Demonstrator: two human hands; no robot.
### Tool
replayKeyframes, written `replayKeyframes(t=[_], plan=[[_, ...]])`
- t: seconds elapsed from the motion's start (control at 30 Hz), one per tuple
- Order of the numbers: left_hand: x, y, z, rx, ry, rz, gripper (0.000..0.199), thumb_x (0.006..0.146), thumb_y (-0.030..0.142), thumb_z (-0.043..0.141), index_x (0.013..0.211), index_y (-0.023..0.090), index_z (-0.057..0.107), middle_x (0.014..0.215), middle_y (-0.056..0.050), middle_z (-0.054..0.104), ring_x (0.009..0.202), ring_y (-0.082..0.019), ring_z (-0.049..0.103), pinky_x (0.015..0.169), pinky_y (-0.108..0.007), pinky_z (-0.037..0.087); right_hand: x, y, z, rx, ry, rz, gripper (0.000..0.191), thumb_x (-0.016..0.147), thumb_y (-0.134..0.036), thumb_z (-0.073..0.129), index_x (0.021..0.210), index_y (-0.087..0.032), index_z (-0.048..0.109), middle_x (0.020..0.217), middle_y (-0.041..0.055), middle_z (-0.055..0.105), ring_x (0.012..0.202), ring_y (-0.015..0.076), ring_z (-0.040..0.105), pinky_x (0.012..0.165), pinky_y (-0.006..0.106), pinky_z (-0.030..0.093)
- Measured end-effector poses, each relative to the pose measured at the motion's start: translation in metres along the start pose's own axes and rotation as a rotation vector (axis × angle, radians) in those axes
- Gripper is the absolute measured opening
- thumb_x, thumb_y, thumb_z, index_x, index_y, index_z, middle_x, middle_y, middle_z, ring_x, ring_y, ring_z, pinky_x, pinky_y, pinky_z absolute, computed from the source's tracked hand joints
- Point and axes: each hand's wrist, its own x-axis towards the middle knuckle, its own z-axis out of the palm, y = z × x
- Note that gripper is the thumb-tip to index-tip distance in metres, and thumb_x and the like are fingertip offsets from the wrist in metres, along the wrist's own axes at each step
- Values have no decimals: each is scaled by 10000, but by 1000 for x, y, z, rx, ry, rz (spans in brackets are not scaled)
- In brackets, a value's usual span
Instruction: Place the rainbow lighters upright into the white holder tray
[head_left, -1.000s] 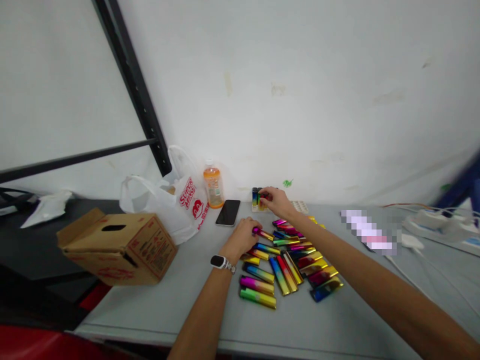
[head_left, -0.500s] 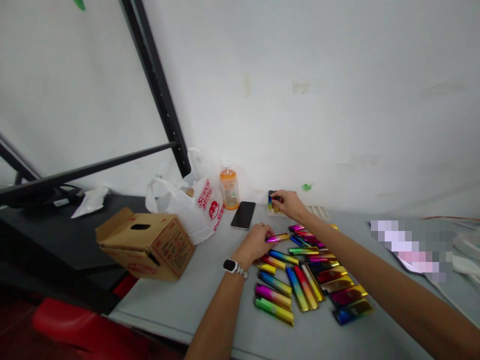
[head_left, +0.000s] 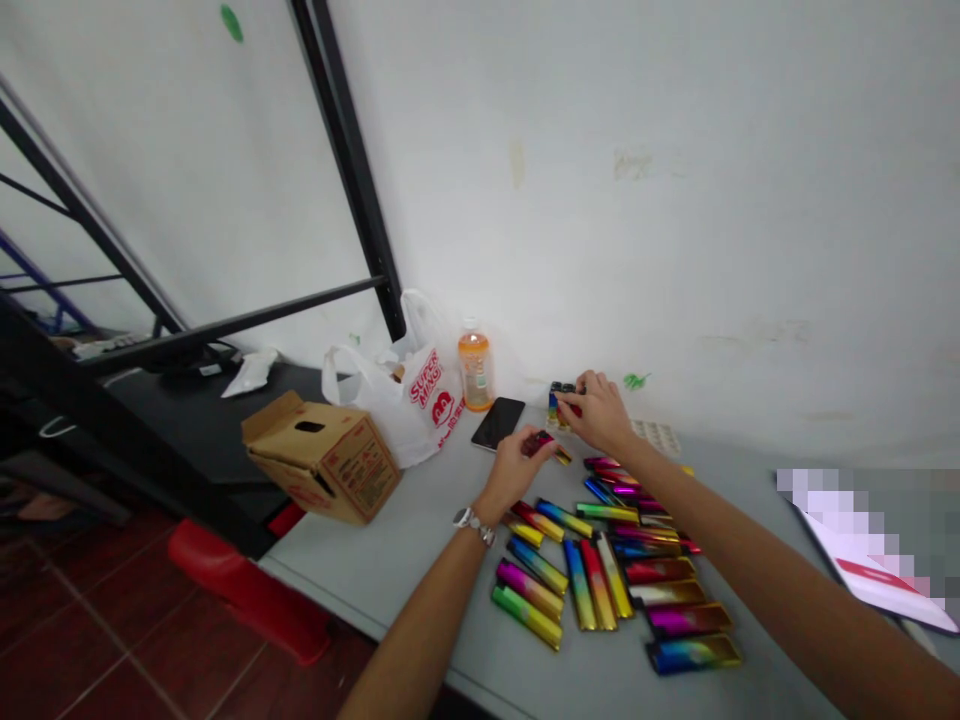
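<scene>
Between the fingers of my left hand (head_left: 519, 462) is a pink-and-gold lighter (head_left: 553, 449), held above the grey table (head_left: 405, 560). My right hand (head_left: 598, 410) is closed at the white tray (head_left: 660, 436) near the wall, its fingertips on a lighter that they partly cover. Upright lighters (head_left: 554, 400) stand at the tray's left end, beside those fingertips. Shiny multicoloured lighters lie in groups below both hands, among them a green-and-gold one (head_left: 527, 617) and a blue-and-gold one (head_left: 694, 654). My right forearm hides part of the tray and some lighters.
A black phone (head_left: 499, 424) lies by an orange bottle (head_left: 475, 370). Left of them are a white plastic bag (head_left: 390, 400) and an open cardboard box (head_left: 322, 460). A red stool (head_left: 247, 590) stands below the table edge. A partly blurred flat object (head_left: 862, 550) lies at right.
The view has shifted, showing more floor at left. My left hand has lifted a lighter and brought it nearer my right hand. More upright lighters show at the tray.
</scene>
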Motion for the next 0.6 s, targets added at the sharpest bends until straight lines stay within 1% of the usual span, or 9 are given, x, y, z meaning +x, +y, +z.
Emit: replayKeyframes(t=[0.1, 0.17, 0.23, 0.27, 0.33, 0.4, 0.5, 0.53, 0.6], plan=[[1, 2, 7, -21, 78, 8, 356, 823, 477, 660, 874, 126, 689, 741, -17, 671, 671, -131, 571, 644, -239, 442, -6, 3, -3, -20, -21, 4, 322, 942, -367, 494, 1076, -230, 753, 981, 138, 511, 978, 287, 421, 836, 404, 335], [2, 7, 9, -3, 104, 13, 358, 811, 478, 672, 859, 124, 695, 720, -13, 662, 659, -128, 558, 636, -238, 437, -11, 2, -5, -21, -28, 12, 351, 934, -382, 506, 1178, -227, 705, 1002, 143, 519, 989, 292, 432, 847, 411, 343], [3, 12, 9, 32, 103, 34, 345, 802, 470, 682, 831, 127, 699, 694, -5, 645, 646, -125, 544, 627, -238, 432, -17, -3, -7, 41, 3, 42, 417, 935, -409, 497, 1279, -215, 632, 1054, 148, 532, 1016, 295, 451, 876, 422, 353], [4, 15, 9, 49, 97, 50, 336, 802, 464, 685, 816, 129, 700, 682, -1, 635, 639, -123, 537, 620, -238, 427, -20, -8, -7, 114, 29, 70, 431, 945, -428, 471, 1283, -205, 619, 1075, 147, 541, 1030, 290, 464, 894, 424, 359], [5, 19, 9, 66, 83, 84, 322, 805, 454, 684, 808, 132, 703, 667, 6, 613, 627, -117, 520, 606, -236, 413, -27, -19, -8, 354, 63, 153, 447, 974, -477, 380, 1177, -187, 652, 1059, 130, 576, 1026, 266, 503, 915, 408, 380], [7, 22, 9, 75, 63, 109, 317, 799, 451, 695, 814, 135, 708, 655, 13, 588, 616, -111, 497, 595, -237, 397, -32, -32, -9, 669, 36, 266, 522, 974, -556, 305, 987, -186, 672, 965, 96, 625, 960, 234, 556, 882, 370, 422], [9, 28, 11, 86, 53, 153, 296, 790, 440, 710, 808, 144, 715, 655, 18, 547, 626, -111, 471, 610, -244, 392, -38, -47, -9, 1100, -84, 447, 622, 900, -702, 296, 753, -189, 615, 720, 49, 635, 727, 188, 593, 704, 308, 475], [10, 30, 12, 89, 64, 174, 284, 790, 431, 712, 800, 147, 716, 665, 16, 534, 642, -114, 469, 623, -248, 394, -40, -51, -9, 1205, -144, 505, 647, 868, -742, 302, 682, -190, 585, 628, 37, 606, 629, 172, 575, 626, 292, 470], [10, 35, 14, 86, 94, 203, 263, 788, 414, 716, 798, 151, 717, 697, 10, 513, 676, -120, 468, 642, -251, 396, -42, -58, -10, 1370, -267, 607, 672, 821, -791, 303, 573, -201, 509, 465, 4, 497, 445, 135, 473, 474, 264, 412]])
